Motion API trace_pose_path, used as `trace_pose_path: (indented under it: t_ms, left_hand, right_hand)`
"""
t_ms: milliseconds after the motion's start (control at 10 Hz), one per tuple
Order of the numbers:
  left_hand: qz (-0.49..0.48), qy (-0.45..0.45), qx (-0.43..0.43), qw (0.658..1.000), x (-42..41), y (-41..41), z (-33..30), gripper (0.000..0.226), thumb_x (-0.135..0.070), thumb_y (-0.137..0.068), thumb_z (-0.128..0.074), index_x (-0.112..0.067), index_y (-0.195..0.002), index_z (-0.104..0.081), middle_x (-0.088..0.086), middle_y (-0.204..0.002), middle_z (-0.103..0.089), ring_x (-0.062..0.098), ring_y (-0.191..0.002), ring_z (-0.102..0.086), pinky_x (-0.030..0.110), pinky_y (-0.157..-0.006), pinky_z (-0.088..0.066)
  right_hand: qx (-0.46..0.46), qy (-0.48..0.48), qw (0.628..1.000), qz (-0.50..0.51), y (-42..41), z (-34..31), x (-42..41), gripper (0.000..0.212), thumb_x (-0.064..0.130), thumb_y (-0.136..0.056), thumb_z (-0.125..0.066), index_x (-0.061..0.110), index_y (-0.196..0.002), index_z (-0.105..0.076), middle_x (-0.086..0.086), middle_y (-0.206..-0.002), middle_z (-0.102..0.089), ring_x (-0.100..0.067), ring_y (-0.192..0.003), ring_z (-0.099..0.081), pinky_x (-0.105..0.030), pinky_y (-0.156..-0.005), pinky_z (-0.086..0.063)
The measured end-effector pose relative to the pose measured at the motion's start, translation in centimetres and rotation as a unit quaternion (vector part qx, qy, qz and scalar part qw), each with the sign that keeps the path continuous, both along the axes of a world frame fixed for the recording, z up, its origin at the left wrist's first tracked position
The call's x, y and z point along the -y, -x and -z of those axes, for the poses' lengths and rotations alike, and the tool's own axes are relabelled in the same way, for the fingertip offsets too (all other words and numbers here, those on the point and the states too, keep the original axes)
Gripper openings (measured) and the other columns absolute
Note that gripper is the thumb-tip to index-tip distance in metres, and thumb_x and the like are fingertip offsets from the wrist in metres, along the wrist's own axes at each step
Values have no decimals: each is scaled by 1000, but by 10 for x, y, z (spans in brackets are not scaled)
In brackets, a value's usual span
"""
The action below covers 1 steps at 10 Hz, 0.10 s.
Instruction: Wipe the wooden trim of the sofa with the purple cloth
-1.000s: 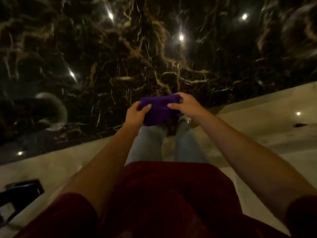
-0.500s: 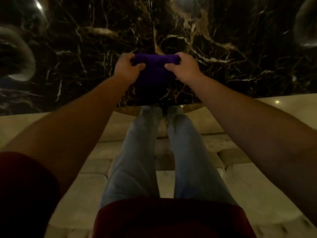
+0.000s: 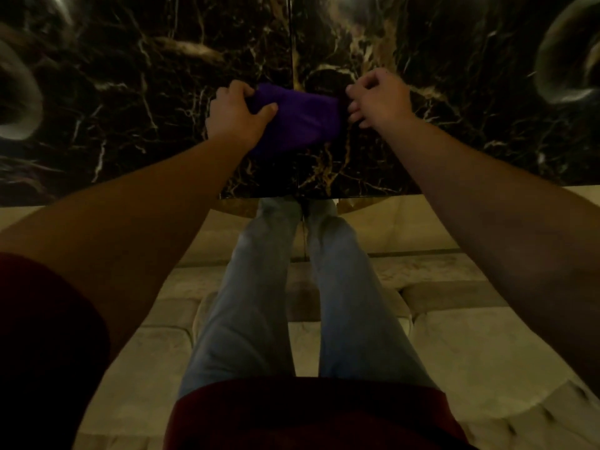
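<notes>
- The purple cloth (image 3: 297, 120) sits just above the frame's centre, bunched against dark veined marble (image 3: 130, 92).
- The left hand (image 3: 238, 116) grips the cloth's left end, fingers clenched on it.
- The right hand (image 3: 378, 97) is at the cloth's right edge, fingers curled; whether they hold it, I cannot tell.
- Legs in jeans (image 3: 246, 303) stretch over pale cushions (image 3: 487, 352) below.

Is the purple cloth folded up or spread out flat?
Folded or bunched: the cloth is a thick, rounded bundle gripped in the left hand.

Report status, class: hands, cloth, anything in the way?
Left hand gripping cloth. Right hand curled at its other edge, grip unclear. Cloth held up before dark marble. No wooden trim in view; nothing blocking.
</notes>
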<state>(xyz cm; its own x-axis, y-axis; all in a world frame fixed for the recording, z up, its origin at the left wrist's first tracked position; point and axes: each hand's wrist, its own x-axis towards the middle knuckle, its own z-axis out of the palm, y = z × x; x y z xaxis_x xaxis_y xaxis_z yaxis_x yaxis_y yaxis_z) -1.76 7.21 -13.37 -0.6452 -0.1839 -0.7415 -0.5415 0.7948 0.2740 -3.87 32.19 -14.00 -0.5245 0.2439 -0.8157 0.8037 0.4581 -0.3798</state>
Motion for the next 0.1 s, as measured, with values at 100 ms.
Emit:
trace_pose_path:
  t_ms: [100]
  left_hand:
    - [54, 25, -33, 998, -3, 6, -20, 64, -59, -88, -64, -22, -138, -52, 11, -143, -48, 33, -130, -50, 53, -108, -46]
  right_hand:
    - [-26, 3, 999, 36, 12, -22, -4, 9, 26, -97, -64, 28, -89, -60, 2, -73, -69, -10, -53, -64, -25, -45, -49]
